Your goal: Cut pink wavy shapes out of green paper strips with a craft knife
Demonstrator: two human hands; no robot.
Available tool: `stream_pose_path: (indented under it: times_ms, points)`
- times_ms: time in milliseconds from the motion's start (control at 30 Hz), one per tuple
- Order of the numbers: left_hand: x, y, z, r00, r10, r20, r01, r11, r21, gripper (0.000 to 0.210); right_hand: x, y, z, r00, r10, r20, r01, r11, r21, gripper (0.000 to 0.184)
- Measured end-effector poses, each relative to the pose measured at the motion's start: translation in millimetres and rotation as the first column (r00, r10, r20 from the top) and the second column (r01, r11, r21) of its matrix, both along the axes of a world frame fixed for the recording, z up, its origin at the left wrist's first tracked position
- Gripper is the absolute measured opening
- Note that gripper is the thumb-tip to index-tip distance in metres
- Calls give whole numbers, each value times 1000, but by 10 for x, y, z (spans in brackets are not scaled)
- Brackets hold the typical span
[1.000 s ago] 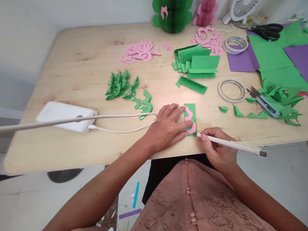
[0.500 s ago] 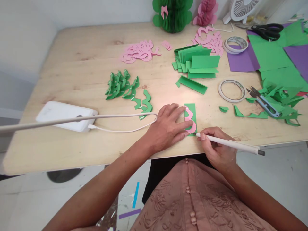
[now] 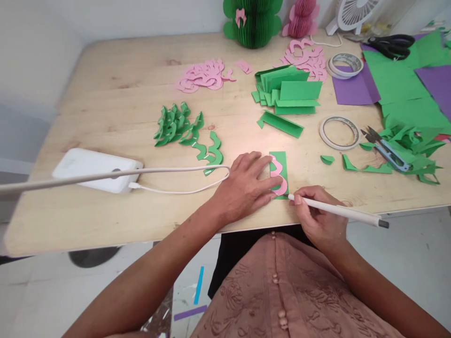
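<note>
A small green paper rectangle (image 3: 283,162) lies near the table's front edge, with a pink scalloped paper cutout (image 3: 282,188) on top of it. My left hand (image 3: 243,185) rests flat with its fingers spread, pressing the cutout onto the green paper. In my right hand (image 3: 322,220) is a white pen (image 3: 338,209), gripped close to its tip. The dark tip touches or nearly touches the green paper at the lower right of the pink curve. Left of my left hand lie cut green scalloped pieces (image 3: 215,152).
A white power bank (image 3: 98,170) with a cable sits at left. Folded green papers (image 3: 299,91), pink cutouts (image 3: 204,77) and a tape roll (image 3: 340,133) lie farther back. At right are thread snips (image 3: 387,149), green scraps (image 3: 419,134) and black-handled scissors (image 3: 392,46).
Almost nothing differs. The pen has shifted very slightly to the right, while my left hand and both papers have stayed in place.
</note>
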State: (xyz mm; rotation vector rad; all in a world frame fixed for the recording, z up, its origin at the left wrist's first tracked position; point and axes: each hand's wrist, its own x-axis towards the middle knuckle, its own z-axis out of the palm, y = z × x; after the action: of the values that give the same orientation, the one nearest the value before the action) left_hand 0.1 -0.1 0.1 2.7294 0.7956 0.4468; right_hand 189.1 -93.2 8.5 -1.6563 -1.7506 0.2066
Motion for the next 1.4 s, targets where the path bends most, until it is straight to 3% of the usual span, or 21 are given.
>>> stream_pose_path:
  times_ms: [1400]
  points:
    - [1,-4,8,1000,4,-10,-4,1000,-1,26,-9,-4,5,999,-49,-7,49,999,-3,8]
